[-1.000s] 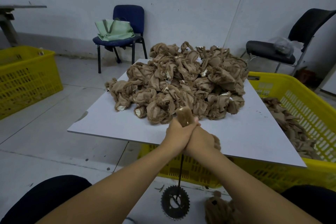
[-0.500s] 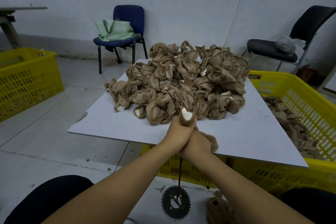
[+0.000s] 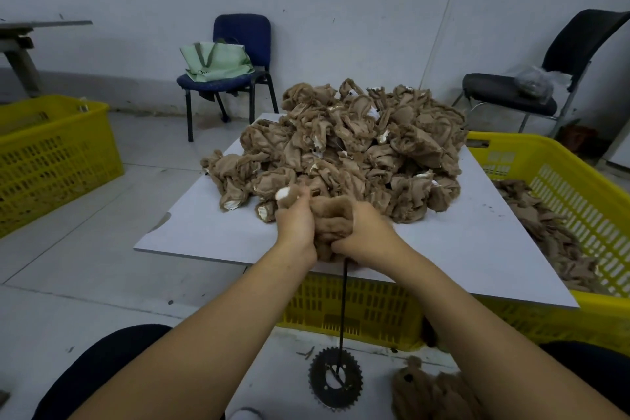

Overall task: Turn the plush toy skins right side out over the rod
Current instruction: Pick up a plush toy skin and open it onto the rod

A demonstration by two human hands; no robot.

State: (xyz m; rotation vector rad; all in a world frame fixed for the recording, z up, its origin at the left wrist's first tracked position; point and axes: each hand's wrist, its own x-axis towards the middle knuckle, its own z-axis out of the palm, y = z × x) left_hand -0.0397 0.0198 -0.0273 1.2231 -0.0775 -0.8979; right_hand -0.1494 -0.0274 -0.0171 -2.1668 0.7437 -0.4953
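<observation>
**Both hands bunch one plush skin at the top of the rod**

The left hand (image 3: 295, 227) and the right hand (image 3: 366, 235) sit side by side above the near edge of the white board (image 3: 477, 249), each with fingers curled tight into the same brown plush skin (image 3: 330, 225). The fabric is gathered in folds between the two palms. A small limb of the skin with a white tip (image 3: 283, 194) sticks up past the left hand's knuckles

The thin dark rod (image 3: 343, 303) comes out from under the bunched skin and drops straight down to a toothed metal sprocket (image 3: 335, 377) lying flat on the floor between the person's knees. The rod's upper end is hidden inside the fabric and hands

Behind the hands, a large heap of crumpled skins (image 3: 344, 153) covers the far half of the board, many showing pale lining at their openings. The board rests on a yellow crate (image 3: 358, 310). To the right, a second yellow crate (image 3: 579, 187) holds more brown skins. A furry brown piece (image 3: 419, 392) lies on the floor just beside the sprocket, on its right

Further off: another yellow crate (image 3: 51, 160) at the left, a blue chair (image 3: 238, 54) carrying a green bag (image 3: 218, 61), and a black chair (image 3: 545, 78) with a clear plastic bag (image 3: 533, 85) on its seat
</observation>
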